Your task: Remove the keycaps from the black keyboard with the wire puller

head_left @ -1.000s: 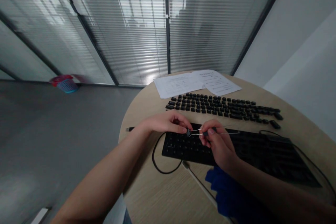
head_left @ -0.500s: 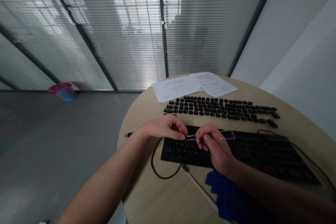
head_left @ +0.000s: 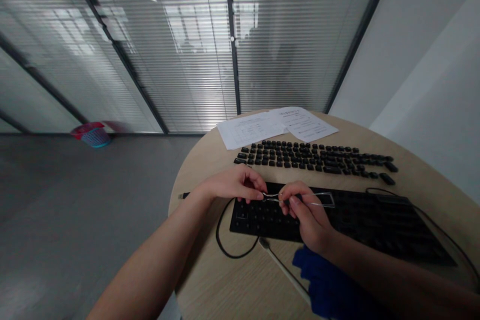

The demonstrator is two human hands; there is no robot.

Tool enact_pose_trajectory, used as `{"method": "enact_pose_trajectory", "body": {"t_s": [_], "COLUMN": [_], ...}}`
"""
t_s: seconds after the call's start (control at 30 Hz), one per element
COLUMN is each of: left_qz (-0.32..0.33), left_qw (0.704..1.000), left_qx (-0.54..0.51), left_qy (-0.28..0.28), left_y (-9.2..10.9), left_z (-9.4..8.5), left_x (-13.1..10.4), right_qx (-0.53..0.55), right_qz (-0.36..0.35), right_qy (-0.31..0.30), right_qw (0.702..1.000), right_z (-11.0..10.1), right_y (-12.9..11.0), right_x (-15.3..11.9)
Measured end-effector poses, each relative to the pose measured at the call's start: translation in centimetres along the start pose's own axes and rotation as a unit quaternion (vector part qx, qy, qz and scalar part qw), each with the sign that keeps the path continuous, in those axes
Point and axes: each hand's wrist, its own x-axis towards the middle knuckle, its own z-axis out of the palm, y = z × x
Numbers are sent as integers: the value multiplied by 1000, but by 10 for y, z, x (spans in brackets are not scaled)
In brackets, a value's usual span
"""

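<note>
My right hand (head_left: 305, 210) is closed around the dark middle of a wire keycap puller (head_left: 325, 200), whose squared wire end sticks out to the right. Its two wire tips point left to my left hand (head_left: 247, 185), which pinches a small black keycap (head_left: 264, 197) there, mostly hidden by the fingers. Both hands are above a black keyboard (head_left: 360, 215) with its cable. At its left end bare key sockets show. Behind it, loose black keycaps (head_left: 300, 155) lie in rows on the round wooden table (head_left: 225, 292).
Printed papers (head_left: 251, 130) lie at the table's far edge. A brush (head_left: 283, 267) with a long pale handle and a blue cloth (head_left: 318, 280) are at the near side. A USB plug (head_left: 183, 195) lies at the left edge. A basket (head_left: 93, 135) stands on the floor by the glass wall.
The view has tilted up slightly. Both hands keep nearly the same place; the keycap puller has turned slightly in my right hand.
</note>
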Motion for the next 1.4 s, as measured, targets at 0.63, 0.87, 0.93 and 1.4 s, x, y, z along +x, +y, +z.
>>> {"method": "enact_pose_trajectory", "body": {"t_s": [0.63, 0.87, 0.93, 1.4], "left_qz": [109, 60, 48, 47], "left_qw": [915, 921, 928, 875], "left_qx": [-225, -217, -194, 312], "left_qy": [317, 317, 314, 368], "left_y": [-10, -10, -11, -7], "left_z": [-31, -26, -24, -14], "left_x": [-8, -2, 1, 6], "right_qx": [2, -13, -14, -7], "right_qz": [-9, -1, 0, 24], "right_qy": [62, 56, 64, 73], "right_qw": [998, 998, 998, 997], "right_z": [2, 2, 2, 5], "right_y": [1, -4, -4, -11], "right_x": [3, 6, 7, 13]}}
